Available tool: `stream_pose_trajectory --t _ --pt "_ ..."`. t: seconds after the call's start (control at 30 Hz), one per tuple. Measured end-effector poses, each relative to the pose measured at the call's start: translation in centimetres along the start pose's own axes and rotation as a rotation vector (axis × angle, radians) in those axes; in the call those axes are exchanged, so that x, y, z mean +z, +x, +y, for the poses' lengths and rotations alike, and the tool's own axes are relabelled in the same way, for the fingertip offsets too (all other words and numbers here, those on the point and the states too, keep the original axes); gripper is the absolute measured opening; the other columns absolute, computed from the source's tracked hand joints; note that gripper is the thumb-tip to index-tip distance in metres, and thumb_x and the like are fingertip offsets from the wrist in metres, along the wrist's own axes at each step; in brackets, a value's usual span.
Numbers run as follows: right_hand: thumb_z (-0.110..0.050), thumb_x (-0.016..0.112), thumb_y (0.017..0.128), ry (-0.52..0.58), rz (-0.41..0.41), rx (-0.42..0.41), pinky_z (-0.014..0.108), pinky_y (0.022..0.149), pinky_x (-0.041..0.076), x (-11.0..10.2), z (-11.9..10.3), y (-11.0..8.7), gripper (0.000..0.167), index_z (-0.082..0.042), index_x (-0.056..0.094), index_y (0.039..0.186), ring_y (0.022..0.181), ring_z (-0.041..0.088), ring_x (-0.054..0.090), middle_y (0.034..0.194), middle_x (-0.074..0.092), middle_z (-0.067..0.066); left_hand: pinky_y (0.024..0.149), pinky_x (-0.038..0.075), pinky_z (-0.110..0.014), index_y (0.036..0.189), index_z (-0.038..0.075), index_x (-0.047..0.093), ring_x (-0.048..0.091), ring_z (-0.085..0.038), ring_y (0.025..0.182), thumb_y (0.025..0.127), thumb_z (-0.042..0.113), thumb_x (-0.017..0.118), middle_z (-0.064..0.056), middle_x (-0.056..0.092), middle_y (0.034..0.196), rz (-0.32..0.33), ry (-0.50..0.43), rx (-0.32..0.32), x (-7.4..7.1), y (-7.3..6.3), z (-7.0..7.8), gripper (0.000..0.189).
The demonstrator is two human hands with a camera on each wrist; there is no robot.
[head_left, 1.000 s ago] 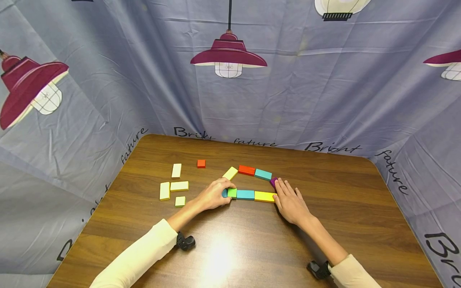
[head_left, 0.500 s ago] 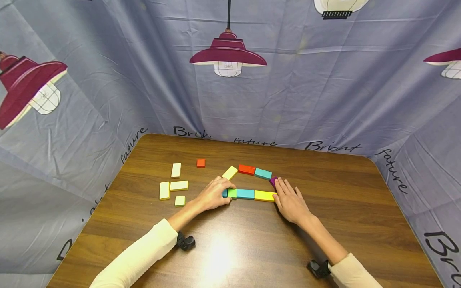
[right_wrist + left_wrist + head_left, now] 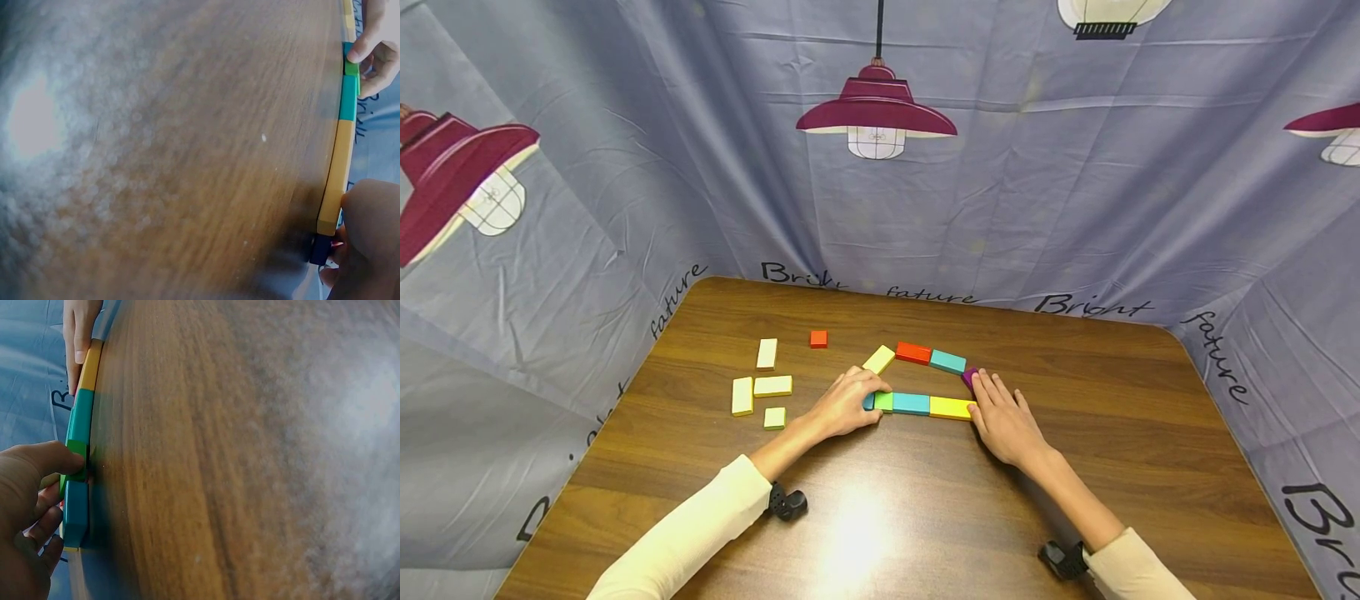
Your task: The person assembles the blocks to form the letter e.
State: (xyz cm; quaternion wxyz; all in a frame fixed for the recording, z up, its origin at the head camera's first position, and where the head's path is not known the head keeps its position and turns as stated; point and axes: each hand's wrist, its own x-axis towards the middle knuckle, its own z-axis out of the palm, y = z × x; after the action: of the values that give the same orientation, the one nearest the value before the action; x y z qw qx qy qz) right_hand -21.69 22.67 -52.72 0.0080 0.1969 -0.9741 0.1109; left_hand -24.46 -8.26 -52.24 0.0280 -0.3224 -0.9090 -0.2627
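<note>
Near pale blocks [image 3: 772, 386] on the desk [image 3: 1112, 392], before a lamp-printed curtain [image 3: 1037, 192], our left fingers [image 3: 57, 456] pinched a green block [image 3: 883, 402], right fingers [image 3: 988, 390] straight against a yellow block [image 3: 950, 407].

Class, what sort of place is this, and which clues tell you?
Probably a small curtained-off recording booth: lamp-printed fabric hangs behind and beside a wooden table, and a black wrist-worn device, possibly a camera, is visible.

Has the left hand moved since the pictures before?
No: judged against the table's back edge in the head view, the left hand hasn't shifted noticeably in any direction.
</note>
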Motion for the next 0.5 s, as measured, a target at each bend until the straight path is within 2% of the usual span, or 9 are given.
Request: stream_pose_trajectory --t 0.5 --pt "-0.026 0.044 0.107 -0.005 -0.004 0.005 0.07 0.107 0.023 -0.1 -0.16 0.05 0.057 0.006 0.031 0.152 0.143 0.044 0.027 0.157 0.028 0.024 0.087 0.043 -0.039 0.116 0.011 0.073 0.054 -0.025 0.107 0.081 0.016 0.079 -0.004 0.068 0.114 0.007 0.019 0.01 0.04 0.06 -0.07 0.036"
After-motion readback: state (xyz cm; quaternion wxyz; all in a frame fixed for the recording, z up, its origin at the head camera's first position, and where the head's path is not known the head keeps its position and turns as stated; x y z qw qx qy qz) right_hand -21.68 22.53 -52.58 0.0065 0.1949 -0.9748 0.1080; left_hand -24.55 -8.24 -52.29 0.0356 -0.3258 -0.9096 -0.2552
